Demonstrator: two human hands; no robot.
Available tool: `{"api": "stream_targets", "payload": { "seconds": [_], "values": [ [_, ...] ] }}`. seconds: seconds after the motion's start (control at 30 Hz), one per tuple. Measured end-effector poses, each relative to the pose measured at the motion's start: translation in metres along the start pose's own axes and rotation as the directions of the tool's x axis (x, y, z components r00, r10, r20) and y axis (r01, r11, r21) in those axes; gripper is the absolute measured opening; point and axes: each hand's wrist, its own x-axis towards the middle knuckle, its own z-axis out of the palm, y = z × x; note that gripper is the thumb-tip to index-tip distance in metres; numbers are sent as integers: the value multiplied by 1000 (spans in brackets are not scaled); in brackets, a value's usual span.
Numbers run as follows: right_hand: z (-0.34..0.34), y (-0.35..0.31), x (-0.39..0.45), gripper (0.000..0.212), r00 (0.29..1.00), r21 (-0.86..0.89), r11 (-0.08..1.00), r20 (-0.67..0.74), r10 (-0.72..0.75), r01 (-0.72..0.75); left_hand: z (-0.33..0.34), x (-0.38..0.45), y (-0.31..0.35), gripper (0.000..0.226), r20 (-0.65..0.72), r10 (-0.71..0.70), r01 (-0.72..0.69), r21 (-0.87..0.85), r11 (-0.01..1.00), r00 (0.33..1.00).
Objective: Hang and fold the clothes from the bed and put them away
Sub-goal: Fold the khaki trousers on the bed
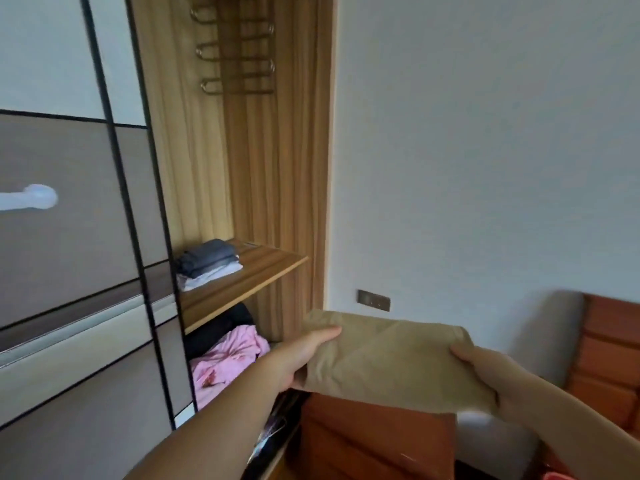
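A folded tan garment (384, 358) is held flat in the air in front of the open wardrobe. My left hand (304, 355) grips its left edge, thumb on top. My right hand (481, 368) grips its right edge the same way. The garment hangs level with the gap below the wooden shelf (249, 275). On that shelf lies a small stack of folded clothes (207, 263), dark grey over white. Under the shelf sit a crumpled pink garment (225, 358) and something black (221, 327).
The wardrobe's sliding door (69, 237) with a white handle (31, 197) stands at the left. A metal multi-bar hanger (235, 57) hangs high inside. A reddish-brown nightstand (374, 441) is just below the garment, and a headboard (609, 358) is at the right.
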Motion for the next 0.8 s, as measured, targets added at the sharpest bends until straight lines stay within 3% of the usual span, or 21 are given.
{"api": "stream_targets", "payload": {
  "seconds": [0.07, 0.23, 0.47, 0.67, 0.73, 0.8],
  "values": [
    [27, -12, 38, 31, 997, -6, 999, 47, -54, 54, -23, 23, 6, 48, -53, 21, -24, -49, 999, 998],
    [90, -52, 141, 33, 964, -27, 985, 211, -162, 171, -70, 72, 39, 26, -230, 29, -56, -111, 992, 973],
    [184, -128, 260, 37, 876, -97, 957, 437, -206, 273, -133, 125, 90, 26, -527, 20, -123, -161, 979, 850],
    [290, -175, 326, 23, 732, -94, 847, 560, -389, 523, -194, 166, 107, 40, -692, 30, -216, -183, 959, 721],
    [327, -184, 353, 26, 707, -113, 813, 570, -418, 571, -220, 193, 111, 50, -732, 38, -236, -170, 957, 680],
    [359, -188, 386, 39, 729, -182, 800, 560, -393, 571, -246, 227, 110, 64, -774, 58, -251, -133, 959, 630]
  ]
}}
